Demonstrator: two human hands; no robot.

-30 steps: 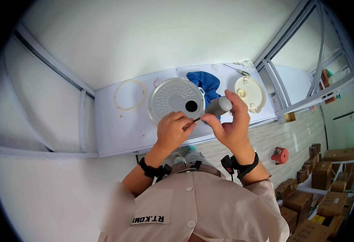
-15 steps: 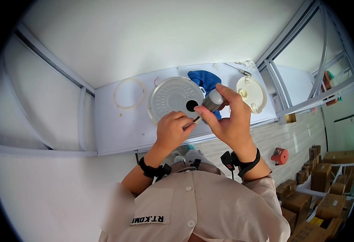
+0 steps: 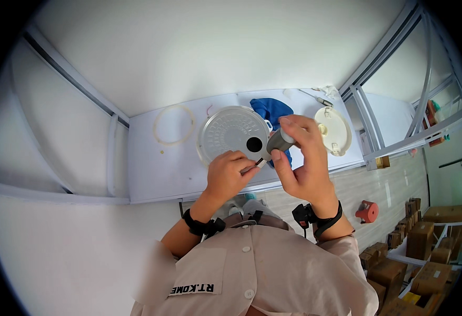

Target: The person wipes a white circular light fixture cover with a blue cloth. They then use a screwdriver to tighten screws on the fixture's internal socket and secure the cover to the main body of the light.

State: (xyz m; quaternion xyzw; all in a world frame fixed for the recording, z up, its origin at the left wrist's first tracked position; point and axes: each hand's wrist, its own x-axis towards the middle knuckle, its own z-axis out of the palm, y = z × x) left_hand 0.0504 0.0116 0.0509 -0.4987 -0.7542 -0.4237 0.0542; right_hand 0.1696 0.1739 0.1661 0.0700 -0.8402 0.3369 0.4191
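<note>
In my right hand (image 3: 310, 163) is a thick grey screwdriver (image 3: 279, 144) with a paler cap, gripped between thumb and fingers and tilted. Its lower end points down and left toward my left hand (image 3: 227, 176). That hand's thumb and fingers are pinched around the shaft's lower part, close to the near right edge of a round silvery disc (image 3: 226, 131). A round black spot, perhaps a hole, shows on the disc beside my fingers. The screwdriver's tip is hidden.
A blue cloth (image 3: 268, 107) lies behind the disc. Right of it rests a round cream cover (image 3: 339, 131), with another screwdriver (image 3: 323, 101) at the back. A pale ring (image 3: 160, 136) lies left on the white table (image 3: 157, 168). White frame bars stand at both sides.
The view has shifted slightly, so the table sits a little lower. My right hand and the screwdriver have tilted slightly; my left hand keeps its pinch by the disc's edge.
</note>
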